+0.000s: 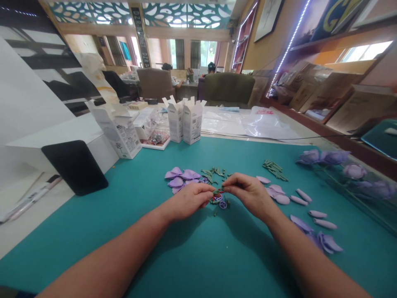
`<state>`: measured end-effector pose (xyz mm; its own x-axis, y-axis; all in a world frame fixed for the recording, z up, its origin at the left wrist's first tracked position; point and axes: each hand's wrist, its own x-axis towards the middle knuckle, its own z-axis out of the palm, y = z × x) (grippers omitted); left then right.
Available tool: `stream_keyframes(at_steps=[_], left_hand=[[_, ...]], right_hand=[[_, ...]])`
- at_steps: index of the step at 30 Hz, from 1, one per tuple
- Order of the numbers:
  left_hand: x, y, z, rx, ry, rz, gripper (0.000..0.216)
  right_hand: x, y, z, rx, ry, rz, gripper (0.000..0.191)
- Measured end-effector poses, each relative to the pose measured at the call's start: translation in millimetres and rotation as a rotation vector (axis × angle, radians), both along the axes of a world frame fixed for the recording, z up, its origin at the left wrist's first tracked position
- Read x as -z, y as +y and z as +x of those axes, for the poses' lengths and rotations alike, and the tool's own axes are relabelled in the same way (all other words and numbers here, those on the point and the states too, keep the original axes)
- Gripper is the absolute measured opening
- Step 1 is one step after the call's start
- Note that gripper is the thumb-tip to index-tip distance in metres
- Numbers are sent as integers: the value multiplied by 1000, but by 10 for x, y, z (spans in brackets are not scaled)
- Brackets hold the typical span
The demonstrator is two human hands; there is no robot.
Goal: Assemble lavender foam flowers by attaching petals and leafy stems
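Observation:
My left hand [194, 199] and my right hand [245, 192] meet over the middle of the green mat [198, 256], fingertips pinched. Between them is a small green and red piece [218, 191], its exact kind too small to make out; both hands grip it. Just beneath lie small purple ring-shaped parts [222, 204] and green bits. Purple petals [182, 176] are heaped left of the hands, with small green leaf-like pieces [214, 173] beyond the fingers. To the right are loose pale purple petals [277, 193] and a bundle of green stem pieces [275, 169].
Assembled purple flowers [353, 170] on green stems lie at the right. White boxes [191, 122] and a tray [158, 145] of small parts stand at the back. A black tablet-like panel [75, 167] leans at left. People sit beyond the chairs [229, 89].

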<state>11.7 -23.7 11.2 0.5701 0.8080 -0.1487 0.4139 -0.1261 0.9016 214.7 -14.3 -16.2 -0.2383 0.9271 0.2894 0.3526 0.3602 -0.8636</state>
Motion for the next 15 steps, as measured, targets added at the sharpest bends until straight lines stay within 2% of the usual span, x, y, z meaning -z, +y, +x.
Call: stream_keyframes(at_steps=[15], left_hand=[[-11, -22, 12, -29, -15, 12, 21]], right_hand=[[-1, -28, -104, 4, 117, -72, 14]])
